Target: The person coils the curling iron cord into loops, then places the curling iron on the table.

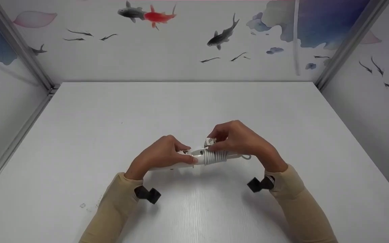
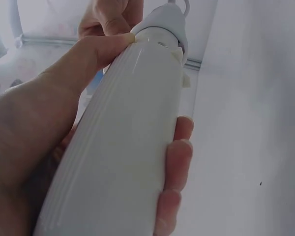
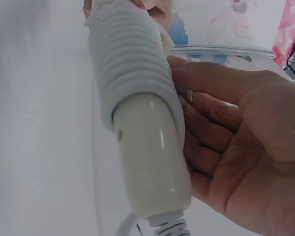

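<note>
A white stick-shaped corded appliance (image 2: 118,132) lies crosswise between both hands, its cord (image 1: 216,157) wound in several tight coils round the handle. My left hand (image 1: 162,153) grips the wider body, the thumb along its near side and fingertips curled round the far side. With thumb and fingers, my right hand (image 1: 240,138) pinches the white plug (image 1: 209,141) at the coils' upper edge. In the right wrist view the bare handle end (image 3: 150,152) sticks out of the coils, with a ribbed cord sleeve (image 3: 169,226) at its tip. Fingers partly hide the plug.
The appliance is over a white tabletop (image 1: 187,108). White panels (image 1: 181,50) printed with fish and leaves stand at the back and both sides, with metal posts (image 1: 349,44) at the corners. A small loop of cord (image 1: 247,157) hangs by the handle end.
</note>
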### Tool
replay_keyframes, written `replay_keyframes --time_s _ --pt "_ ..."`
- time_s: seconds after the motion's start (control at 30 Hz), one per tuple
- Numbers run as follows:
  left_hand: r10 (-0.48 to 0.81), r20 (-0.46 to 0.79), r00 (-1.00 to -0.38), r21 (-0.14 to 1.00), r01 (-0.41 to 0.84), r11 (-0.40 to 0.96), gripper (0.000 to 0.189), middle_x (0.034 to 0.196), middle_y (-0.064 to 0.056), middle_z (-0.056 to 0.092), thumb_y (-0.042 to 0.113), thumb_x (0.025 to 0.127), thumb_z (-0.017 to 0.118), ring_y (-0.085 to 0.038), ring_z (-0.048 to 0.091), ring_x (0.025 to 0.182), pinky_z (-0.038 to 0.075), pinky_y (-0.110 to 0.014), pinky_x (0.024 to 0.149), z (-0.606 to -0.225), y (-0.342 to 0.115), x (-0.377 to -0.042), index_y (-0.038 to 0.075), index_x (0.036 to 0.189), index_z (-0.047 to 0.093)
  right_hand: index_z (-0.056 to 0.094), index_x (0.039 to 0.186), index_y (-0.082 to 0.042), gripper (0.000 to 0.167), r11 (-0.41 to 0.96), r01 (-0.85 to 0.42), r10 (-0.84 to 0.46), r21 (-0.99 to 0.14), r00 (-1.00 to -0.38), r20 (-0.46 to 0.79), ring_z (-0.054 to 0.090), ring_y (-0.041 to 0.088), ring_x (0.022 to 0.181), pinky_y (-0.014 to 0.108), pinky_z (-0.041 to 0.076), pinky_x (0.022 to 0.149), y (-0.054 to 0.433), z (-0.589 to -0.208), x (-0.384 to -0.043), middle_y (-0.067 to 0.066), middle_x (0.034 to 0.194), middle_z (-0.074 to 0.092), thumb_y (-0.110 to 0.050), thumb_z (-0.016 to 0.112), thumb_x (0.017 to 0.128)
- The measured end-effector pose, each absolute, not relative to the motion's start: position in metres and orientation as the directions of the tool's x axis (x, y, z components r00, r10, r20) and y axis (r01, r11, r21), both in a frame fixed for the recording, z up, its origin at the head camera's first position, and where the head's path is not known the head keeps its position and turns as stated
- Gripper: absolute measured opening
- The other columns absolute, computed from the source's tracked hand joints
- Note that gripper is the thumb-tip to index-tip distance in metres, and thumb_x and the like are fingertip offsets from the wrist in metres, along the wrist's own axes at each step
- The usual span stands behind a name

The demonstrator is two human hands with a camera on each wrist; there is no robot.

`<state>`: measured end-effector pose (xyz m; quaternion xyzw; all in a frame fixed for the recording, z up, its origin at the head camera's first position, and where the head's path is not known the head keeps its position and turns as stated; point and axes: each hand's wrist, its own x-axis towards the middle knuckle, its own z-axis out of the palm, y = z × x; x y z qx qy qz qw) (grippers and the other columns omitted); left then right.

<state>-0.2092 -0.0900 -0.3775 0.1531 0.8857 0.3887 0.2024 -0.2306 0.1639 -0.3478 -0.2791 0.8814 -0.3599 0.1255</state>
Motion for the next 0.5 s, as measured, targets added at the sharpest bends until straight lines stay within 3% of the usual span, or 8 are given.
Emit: replay_keyframes --time_s 0.17,0.5 --pt "0.394 -0.245 -0.886 0.761 0.076 0.644 0.051 0.093 0.003 0.077 0.045 0.078 0.083 -0.012 0.061 0.071 0.048 -0.026 0.062 -0.3775 -0.0908 -0.2118 0.017 0.119 0.075 0.078 0.100 -0.015 0.020 0.580 -0.453 -0.584 -0.678 -0.811 0.042 0.061 0.017 0.083 0.032 0.053 0.073 0.1617 -0.3492 -0.2286 -0.001 0.090 0.074 -0.015 0.083 0.081" --pt "0.382 -0.214 -0.899 0.768 0.087 0.634 0.047 0.091 0.002 0.077 0.044 0.078 0.084 -0.012 0.056 0.073 0.043 -0.025 0.062 -0.3769 -0.0937 -0.2149 0.019 0.116 0.076 0.077 0.097 -0.015 0.018 0.516 -0.598 -0.636 -0.613 -0.747 0.193 0.060 0.014 0.082 0.034 0.053 0.074 0.1606 -0.3516 -0.2297 -0.004 0.091 0.072 -0.013 0.083 0.081"
